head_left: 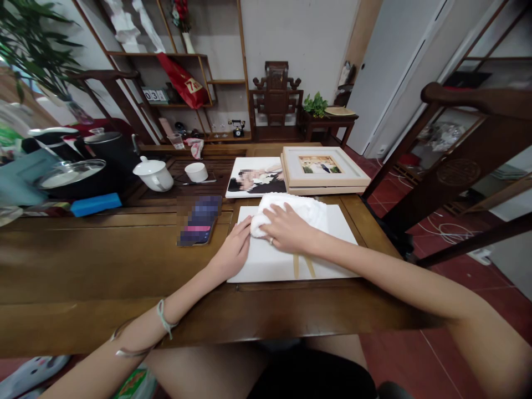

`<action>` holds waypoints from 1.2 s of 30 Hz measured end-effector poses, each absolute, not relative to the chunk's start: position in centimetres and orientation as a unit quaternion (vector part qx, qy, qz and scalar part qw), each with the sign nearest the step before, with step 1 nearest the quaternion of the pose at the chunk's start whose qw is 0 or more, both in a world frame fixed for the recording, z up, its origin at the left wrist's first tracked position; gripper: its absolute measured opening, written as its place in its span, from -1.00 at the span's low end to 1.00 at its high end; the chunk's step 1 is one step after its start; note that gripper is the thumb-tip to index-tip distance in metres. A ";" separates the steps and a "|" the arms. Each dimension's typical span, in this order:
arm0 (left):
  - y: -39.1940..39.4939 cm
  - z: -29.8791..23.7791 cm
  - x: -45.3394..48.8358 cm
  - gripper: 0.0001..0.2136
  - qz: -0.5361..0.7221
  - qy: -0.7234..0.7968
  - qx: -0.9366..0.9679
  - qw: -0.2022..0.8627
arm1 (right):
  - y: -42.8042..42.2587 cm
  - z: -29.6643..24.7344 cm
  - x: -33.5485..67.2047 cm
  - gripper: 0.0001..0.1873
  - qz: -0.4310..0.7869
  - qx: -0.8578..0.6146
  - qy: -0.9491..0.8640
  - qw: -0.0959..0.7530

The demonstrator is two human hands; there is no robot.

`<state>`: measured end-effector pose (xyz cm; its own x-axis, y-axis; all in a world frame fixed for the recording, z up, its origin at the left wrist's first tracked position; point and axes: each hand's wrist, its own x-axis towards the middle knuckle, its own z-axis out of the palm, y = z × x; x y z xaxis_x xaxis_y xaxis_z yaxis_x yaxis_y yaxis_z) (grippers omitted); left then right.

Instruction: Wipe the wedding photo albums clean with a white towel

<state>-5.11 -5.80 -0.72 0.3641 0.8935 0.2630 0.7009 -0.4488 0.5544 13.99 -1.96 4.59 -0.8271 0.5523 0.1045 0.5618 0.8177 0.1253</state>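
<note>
A white panel lies flat on the wooden table in front of me, with two tan strips showing on its lower part. My right hand presses a bunched white towel onto the panel's upper left area, its fingers curved over the cloth. Along the panel's left edge rests my left hand, fingers stretched out and close together, the tips beside the towel. Whatever is under the towel is hidden.
Behind the panel lie a photo print and stacked framed pictures. A phone is left of my left hand. Farther left stand a lidded white cup, a small white bowl, a blue box and a lidded pan.
</note>
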 end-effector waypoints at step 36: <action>-5.8 -0.5 -5.0 -0.57 0.281 0.492 0.808 0.164 | 4.3 9.0 9.2 -0.81 0.190 -0.258 -0.947 0.018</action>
